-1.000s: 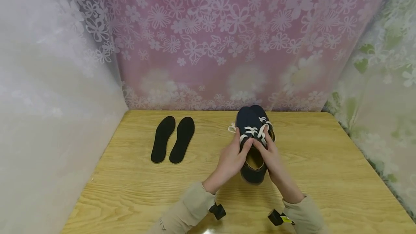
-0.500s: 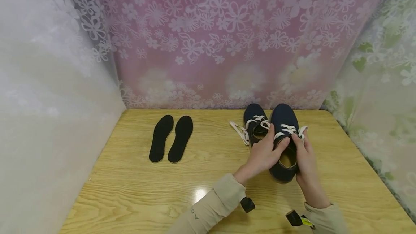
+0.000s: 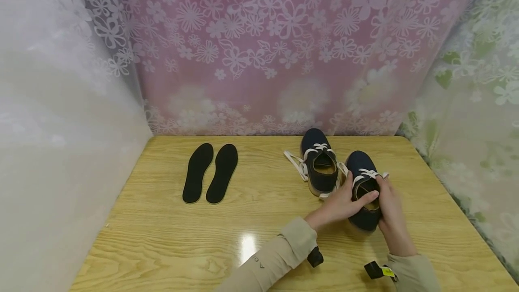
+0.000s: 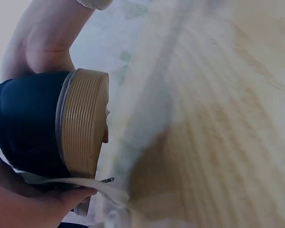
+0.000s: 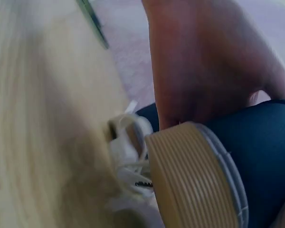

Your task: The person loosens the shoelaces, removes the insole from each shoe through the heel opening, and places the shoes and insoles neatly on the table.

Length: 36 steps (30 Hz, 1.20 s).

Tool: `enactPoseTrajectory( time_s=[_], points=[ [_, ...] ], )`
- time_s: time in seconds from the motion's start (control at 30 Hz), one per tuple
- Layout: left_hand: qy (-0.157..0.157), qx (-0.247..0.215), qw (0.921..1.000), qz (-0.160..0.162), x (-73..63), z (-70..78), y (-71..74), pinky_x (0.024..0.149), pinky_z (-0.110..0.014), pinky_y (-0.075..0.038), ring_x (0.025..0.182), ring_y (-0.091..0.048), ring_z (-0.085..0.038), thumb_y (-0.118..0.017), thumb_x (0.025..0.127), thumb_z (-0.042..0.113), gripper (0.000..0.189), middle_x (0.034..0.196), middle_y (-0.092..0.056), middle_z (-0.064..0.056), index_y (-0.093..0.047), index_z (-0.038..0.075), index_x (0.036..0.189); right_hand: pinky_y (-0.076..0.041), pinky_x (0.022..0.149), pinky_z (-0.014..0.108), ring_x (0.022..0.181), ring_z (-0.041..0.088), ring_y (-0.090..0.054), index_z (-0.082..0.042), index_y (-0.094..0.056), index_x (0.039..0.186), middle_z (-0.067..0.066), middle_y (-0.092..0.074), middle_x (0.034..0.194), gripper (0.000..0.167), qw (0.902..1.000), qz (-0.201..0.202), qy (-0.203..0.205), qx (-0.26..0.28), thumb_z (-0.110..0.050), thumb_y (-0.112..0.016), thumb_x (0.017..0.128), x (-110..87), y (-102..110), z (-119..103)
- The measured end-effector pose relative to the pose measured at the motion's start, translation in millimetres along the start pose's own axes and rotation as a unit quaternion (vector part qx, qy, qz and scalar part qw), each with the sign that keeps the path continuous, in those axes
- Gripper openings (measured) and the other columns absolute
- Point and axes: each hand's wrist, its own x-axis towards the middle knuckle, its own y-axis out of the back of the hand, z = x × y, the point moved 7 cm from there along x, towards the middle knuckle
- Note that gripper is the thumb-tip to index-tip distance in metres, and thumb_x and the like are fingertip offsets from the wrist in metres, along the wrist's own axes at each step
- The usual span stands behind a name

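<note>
My left hand (image 3: 340,204) and right hand (image 3: 391,213) grip a navy lace-up canvas shoe (image 3: 366,220) from both sides, thumbs near its opening. Its ribbed tan sole (image 4: 83,123) shows in the left wrist view, raised off the wooden surface. White laces hang beside the left fingers. In the right wrist view the shoe's dark heel (image 5: 261,156) fills the lower right. Just left of it in the head view, a matching shoe (image 3: 323,181) rests on the table, toe to the back, with loose white laces (image 3: 298,166) spilling out.
Two black insoles (image 3: 198,172) lie side by side on the left of the wooden table (image 3: 162,247). A pink floral curtain (image 3: 243,57) stands along the back edge, and pale sheets (image 3: 61,125) close off both sides.
Both hands have carried the gripped shoe rightward, away from the other shoe, then slightly toward the front. The other shoe, earlier largely covered, is now in plain view. The insoles stay put.
</note>
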Motion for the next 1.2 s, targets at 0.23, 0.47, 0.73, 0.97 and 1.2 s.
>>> enactPoseTrajectory(
  time_s=[0.23,0.47,0.73,0.97,1.2],
  points=[
    [0.026,-0.013,0.9994,-0.018,1.2,-17.0,-12.3,0.106,-0.033,-0.047,0.139,-0.048,-0.02,-0.045,0.1,0.066,0.092,0.166,-0.02,-0.004,-0.002,0.017,0.164,0.002,0.124,0.032,0.151,0.009,0.013,-0.017,0.007,0.159,-0.008,0.013,0.165,0.073,0.9974,-0.01,-0.022,-0.067,-0.053,-0.03,0.107,16.5,5.9,14.4],
    [0.042,-0.021,0.9989,0.007,9.8,-27.1,-16.8,0.107,-0.034,-0.046,0.141,-0.046,-0.02,-0.043,0.099,0.068,0.091,0.165,-0.024,-0.003,-0.001,0.019,0.164,0.004,0.124,0.032,0.151,0.011,0.014,-0.015,0.008,0.159,-0.004,0.012,0.165,0.07,0.9962,-0.01,-0.006,-0.086,-0.048,-0.028,0.109,29.8,2.9,18.6],
    [0.071,-0.028,0.9951,0.062,13.0,-27.8,-14.0,0.114,-0.036,-0.039,0.147,-0.036,-0.021,-0.038,0.102,0.065,0.085,0.166,-0.022,-0.003,-0.009,0.015,0.164,0.001,0.125,0.036,0.153,0.017,0.008,-0.009,-0.002,0.161,0.002,0.004,0.166,0.068,0.9879,0.024,0.034,-0.149,-0.047,-0.023,0.109,63.8,5.1,11.4],
    [0.067,-0.003,0.9957,0.065,6.6,-20.5,-11.0,0.117,-0.034,-0.034,0.152,-0.026,-0.02,-0.041,0.105,0.059,0.081,0.167,-0.018,-0.006,-0.014,0.009,0.163,-0.001,0.125,0.039,0.154,0.024,0.004,-0.007,-0.008,0.161,0.006,0.001,0.167,0.066,0.981,0.018,0.054,-0.185,-0.046,-0.022,0.109,105.3,3.9,0.1],
    [0.06,0.005,0.997,0.048,1.5,-19.2,-7.5,0.117,-0.036,-0.034,0.152,-0.026,-0.021,-0.043,0.105,0.056,0.079,0.167,-0.018,-0.009,-0.015,0.011,0.163,-0.006,0.124,0.051,0.154,0.035,0.002,-0.005,-0.013,0.162,0.013,-0.002,0.167,0.072,0.9716,-0.023,0.067,-0.226,-0.052,-0.023,0.108,129.2,-2.3,-6.5]
  ],
)
